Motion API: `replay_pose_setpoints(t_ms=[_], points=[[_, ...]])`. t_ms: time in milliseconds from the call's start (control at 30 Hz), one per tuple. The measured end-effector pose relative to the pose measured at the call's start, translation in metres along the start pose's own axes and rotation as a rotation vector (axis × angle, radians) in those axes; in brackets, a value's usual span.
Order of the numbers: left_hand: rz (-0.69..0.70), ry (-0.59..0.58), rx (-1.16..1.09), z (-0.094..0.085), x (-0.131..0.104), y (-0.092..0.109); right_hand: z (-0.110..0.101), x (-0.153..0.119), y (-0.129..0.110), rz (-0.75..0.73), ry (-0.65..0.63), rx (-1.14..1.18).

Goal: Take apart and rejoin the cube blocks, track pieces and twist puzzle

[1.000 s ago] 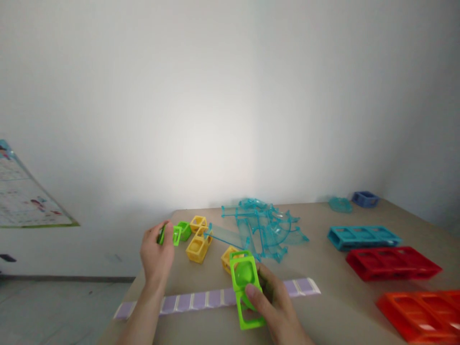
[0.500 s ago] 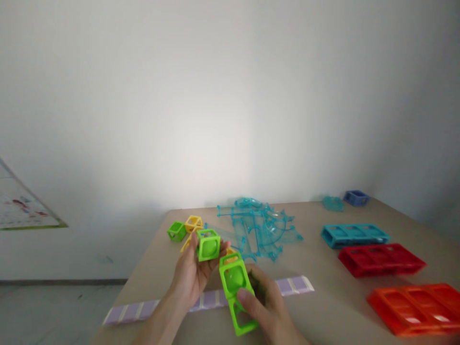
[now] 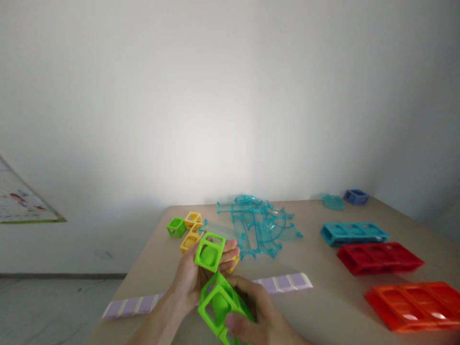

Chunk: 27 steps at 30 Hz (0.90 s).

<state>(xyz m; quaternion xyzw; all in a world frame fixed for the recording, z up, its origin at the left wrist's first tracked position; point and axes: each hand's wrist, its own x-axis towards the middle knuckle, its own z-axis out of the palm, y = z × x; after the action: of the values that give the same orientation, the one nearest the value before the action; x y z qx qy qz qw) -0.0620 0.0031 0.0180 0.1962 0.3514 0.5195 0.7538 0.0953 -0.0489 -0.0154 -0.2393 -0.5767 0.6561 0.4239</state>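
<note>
Shifted leftward since earlier frame: joined green plastic block (image 3: 220,299), now tilted just below single green plastic cube frame (image 3: 210,252); contact unclear. Right hand (image 3: 257,309) closed around block; left hand (image 3: 189,278) holds cube frame against palm, fingers extended. Both above worktop (image 3: 298,314). Wall poster (image 3: 23,201): print too small to read.

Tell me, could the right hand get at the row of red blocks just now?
Probably yes: only tabletop and the end of the flat purple strip seem to lie between the right hand and the row of red blocks. It holds green blocks, though, so it may need freeing first.
</note>
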Motion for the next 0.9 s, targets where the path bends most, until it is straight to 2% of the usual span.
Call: replay_pose_setpoints(t_ms=[100, 200, 333, 533, 733, 900], points=[[-0.064, -0.044, 0.04, 0.002, -0.004, -0.001, 0.004, 0.0, 0.001, 0.003, -0.063, 0.068], [-0.113, -0.117, 0.125, 0.004, -0.01, -0.002, 0.005, -0.001, 0.004, 0.009, -0.057, 0.111], [-0.034, -0.182, 0.217, 0.004, -0.012, -0.005, 0.003, -0.001, 0.007, -0.005, -0.014, 0.121], [0.055, -0.189, 0.377, -0.002, -0.011, -0.004, 0.002, 0.002, -0.001, -0.054, 0.057, 0.018], [0.075, -0.222, 0.41, -0.003, -0.012, -0.002, 0.005, 0.0, 0.001, -0.044, 0.077, 0.031], [0.061, -0.307, 0.428, -0.004, -0.011, -0.003, 0.005, 0.0, 0.005, -0.059, 0.061, 0.057]])
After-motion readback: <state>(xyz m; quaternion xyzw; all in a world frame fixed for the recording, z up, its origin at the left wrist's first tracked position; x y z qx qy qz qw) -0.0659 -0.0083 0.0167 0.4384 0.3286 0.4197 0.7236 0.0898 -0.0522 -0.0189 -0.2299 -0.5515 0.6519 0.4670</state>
